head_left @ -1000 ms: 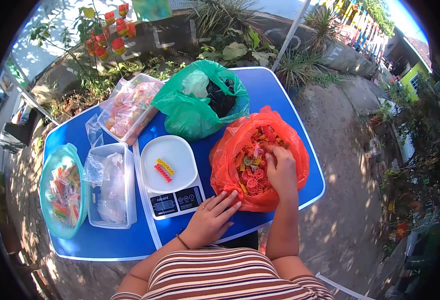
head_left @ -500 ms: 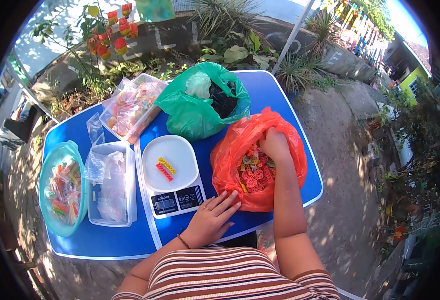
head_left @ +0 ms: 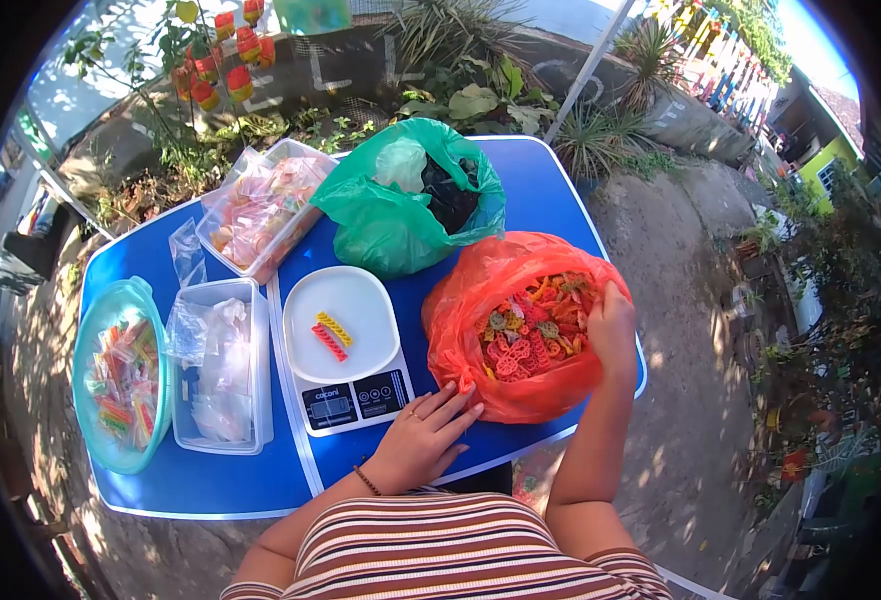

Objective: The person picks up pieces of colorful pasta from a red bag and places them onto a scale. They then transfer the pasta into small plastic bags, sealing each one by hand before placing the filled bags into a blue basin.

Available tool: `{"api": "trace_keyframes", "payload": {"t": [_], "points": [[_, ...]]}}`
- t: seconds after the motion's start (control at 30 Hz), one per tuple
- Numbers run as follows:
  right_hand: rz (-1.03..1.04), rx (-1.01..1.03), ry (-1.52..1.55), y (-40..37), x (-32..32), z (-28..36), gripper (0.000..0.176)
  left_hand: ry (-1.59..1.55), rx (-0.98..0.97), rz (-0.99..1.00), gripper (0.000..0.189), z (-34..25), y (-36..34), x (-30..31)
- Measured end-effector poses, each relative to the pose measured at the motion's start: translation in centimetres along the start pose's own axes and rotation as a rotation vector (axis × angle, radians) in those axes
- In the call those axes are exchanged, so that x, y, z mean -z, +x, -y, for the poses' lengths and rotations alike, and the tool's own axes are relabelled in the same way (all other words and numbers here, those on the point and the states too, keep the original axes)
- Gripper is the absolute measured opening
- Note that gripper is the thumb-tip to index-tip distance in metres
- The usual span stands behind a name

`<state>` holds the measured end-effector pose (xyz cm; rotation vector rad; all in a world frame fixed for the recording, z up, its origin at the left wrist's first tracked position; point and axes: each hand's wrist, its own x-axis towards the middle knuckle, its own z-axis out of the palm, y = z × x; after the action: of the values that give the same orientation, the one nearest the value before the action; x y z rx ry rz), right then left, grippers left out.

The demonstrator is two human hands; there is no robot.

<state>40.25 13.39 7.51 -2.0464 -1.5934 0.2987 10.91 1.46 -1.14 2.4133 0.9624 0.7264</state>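
A red plastic bag (head_left: 450, 335) stands on the table with its mouth folded wide, full of dry pasta-like pieces (head_left: 532, 335) in red, yellow and green. At the bag's right rim is my right hand (head_left: 612, 325), its fingers closed on the plastic. My left hand (head_left: 430, 428) rests against the lower left side of the bag, fingers stretched out and touching it. Left of the bag, a white kitchen scale (head_left: 355, 402) carries a white square tray (head_left: 310, 295). One yellow twisted piece (head_left: 334, 328) and one red twisted piece (head_left: 329, 343) lie on that tray.
Behind the scale sits a green plastic bag (head_left: 360, 230) with a black bag inside. A clear tub (head_left: 260, 265) holds packets, another tub (head_left: 264, 400) holds plastic bags. At far left, a teal basin (head_left: 85, 410) contains filled packets. All stand on a blue folding table (head_left: 200, 488).
My right hand has come out of the red bag and moved right to its rim. The bag's mouth is wider and more of its contents show. My left hand stays in place.
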Motion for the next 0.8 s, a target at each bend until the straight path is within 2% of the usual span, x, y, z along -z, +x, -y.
{"api": "trace_keyframes", "payload": {"t": [0.03, 0.13, 0.23, 0.33, 0.43, 0.63, 0.73, 0.8], "points": [[0.016, -0.055, -0.015, 0.0, 0.8, 0.1, 0.022, 0.001, -0.003, -0.002, 0.071, 0.1, 0.0, -0.1], [-0.149, 0.157, -0.169, 0.5, -0.8, -2.8, 0.021, 0.000, -0.002, -0.001, 0.072, 0.0, 0.0, -0.3], [-0.088, 0.203, -0.129, 0.4, -2.2, -3.4, 0.026, 0.002, -0.001, 0.000, 0.072, 0.0, 0.0, -0.4], [-0.026, 0.061, -0.198, 0.6, -3.2, -2.0, 0.027, -0.001, 0.000, 0.009, 0.072, 0.1, 0.0, -0.3], [-0.057, 0.170, -0.147, 0.5, -3.9, -1.6, 0.029, -0.002, 0.002, 0.013, 0.072, -0.1, 0.0, -0.2], [-0.013, 0.166, -0.132, -0.2, -4.1, -0.9, 0.025, -0.004, -0.008, 0.006, 0.071, -0.1, -0.1, -0.2], [-0.078, 0.264, -0.126, 0.2, -5.6, -1.7, 0.023, 0.002, -0.010, 0.019, 0.071, -0.3, 0.0, -0.2], [-0.029, 0.221, -0.172, -0.1, -5.6, -1.6, 0.023, 0.004, -0.013, 0.026, 0.071, -0.4, 0.0, -0.2]]}}
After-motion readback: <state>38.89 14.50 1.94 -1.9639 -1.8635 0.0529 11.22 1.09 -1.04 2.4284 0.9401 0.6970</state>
